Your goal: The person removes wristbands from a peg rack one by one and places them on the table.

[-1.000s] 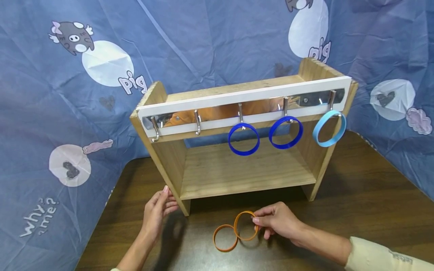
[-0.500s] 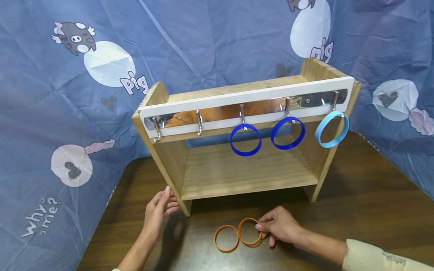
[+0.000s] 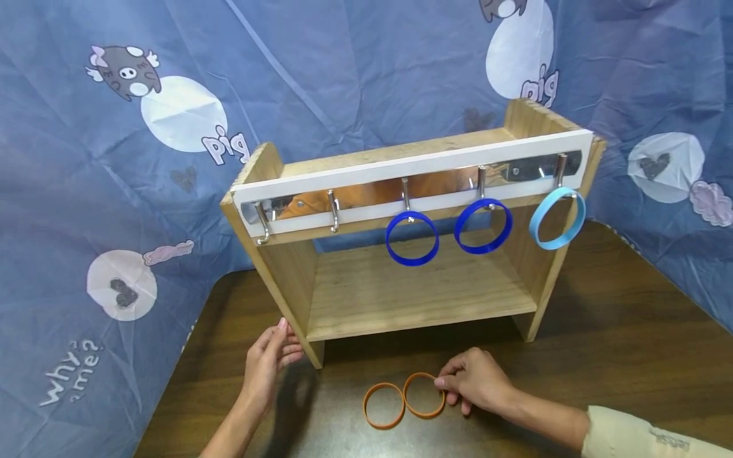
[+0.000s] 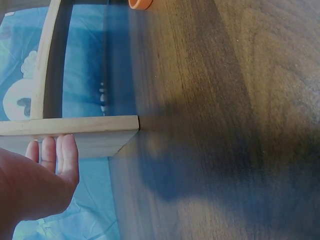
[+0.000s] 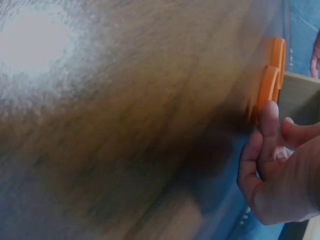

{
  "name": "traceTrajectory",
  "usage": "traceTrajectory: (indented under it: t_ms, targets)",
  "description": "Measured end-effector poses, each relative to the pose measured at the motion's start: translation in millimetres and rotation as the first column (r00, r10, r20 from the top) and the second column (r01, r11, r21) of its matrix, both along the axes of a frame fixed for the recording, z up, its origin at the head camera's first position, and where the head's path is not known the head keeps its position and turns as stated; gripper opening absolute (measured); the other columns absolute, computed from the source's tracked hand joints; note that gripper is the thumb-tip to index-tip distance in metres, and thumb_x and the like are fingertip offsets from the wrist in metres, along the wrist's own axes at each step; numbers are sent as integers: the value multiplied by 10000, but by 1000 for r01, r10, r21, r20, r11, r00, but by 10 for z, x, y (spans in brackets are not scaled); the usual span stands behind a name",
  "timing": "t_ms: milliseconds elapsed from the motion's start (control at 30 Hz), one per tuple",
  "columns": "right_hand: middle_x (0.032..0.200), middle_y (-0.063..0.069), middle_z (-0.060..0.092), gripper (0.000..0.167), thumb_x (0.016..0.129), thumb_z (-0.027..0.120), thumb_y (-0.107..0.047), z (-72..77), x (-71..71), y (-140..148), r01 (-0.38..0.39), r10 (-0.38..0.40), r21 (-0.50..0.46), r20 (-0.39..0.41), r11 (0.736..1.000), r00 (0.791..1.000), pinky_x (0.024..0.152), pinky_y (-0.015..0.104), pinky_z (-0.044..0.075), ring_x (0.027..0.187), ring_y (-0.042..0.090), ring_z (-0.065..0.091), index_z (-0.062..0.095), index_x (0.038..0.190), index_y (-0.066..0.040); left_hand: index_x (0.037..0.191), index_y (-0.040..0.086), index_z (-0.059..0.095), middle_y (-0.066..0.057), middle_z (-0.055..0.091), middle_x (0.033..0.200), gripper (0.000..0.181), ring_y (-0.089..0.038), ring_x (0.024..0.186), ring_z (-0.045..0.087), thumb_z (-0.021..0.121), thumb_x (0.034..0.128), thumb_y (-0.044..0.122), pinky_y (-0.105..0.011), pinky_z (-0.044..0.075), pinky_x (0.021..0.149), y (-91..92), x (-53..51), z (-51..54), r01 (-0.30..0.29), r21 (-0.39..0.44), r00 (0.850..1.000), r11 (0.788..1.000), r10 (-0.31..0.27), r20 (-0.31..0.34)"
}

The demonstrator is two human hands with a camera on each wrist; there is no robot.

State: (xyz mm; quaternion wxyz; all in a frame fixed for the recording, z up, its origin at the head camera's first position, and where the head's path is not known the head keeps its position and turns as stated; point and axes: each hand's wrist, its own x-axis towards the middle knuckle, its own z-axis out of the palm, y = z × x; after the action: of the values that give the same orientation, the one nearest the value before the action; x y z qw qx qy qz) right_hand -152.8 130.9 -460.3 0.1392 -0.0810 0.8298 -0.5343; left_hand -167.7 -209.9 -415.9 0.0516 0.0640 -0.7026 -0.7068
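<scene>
Flat on the table, two orange rings (image 3: 383,427) (image 3: 424,416) lie side by side, edges touching. At the right ring's right edge is my right hand (image 3: 478,383); in the right wrist view a finger of my right hand (image 5: 282,170) touches the orange ring (image 5: 267,87), the thumb a little apart from it. My left hand (image 3: 266,366) rests its extended fingers against the left side panel of the wooden shelf (image 3: 280,292). From the shelf's hooks hang two dark blue rings (image 3: 412,261) (image 3: 483,249) and a light blue ring (image 3: 557,243); the two left hooks (image 3: 263,224) (image 3: 334,211) hold nothing.
The shelf's lower board (image 3: 418,286) stands above the brown table (image 3: 355,445). A blue printed cloth (image 3: 321,70) hangs behind and at both sides.
My right hand has moved slightly right and down, and its orange ring has gone from tilted, overlapping the other, to flat beside it. The thumb now stands apart. My left hand keeps its place.
</scene>
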Motion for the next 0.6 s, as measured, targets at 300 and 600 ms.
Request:
traceTrajectory:
  t_ms: [300,600]
  targets:
    - [640,64,667,180,870,718,-152,283,-23,37,25,-29,-65,-73,998,997,441,375,530,448,190,586,711,941,13,1048,-54,519,-78,608,936,393,-158,829,636,441,1032,331,-287,570,766,0,5,-1,3,-7,1000,1000,-3,-6]
    - [755,123,708,266,870,723,-183,572,-1,52,43,-64,-206,-97,978,993,597,319,575,554,237,644,692,1019,35,1045,-60,526,-89,613,921,394,-160,827,637,440,1033,325,-302,572,773,2,4,10,-2,-4,1000,1000,2,-3]
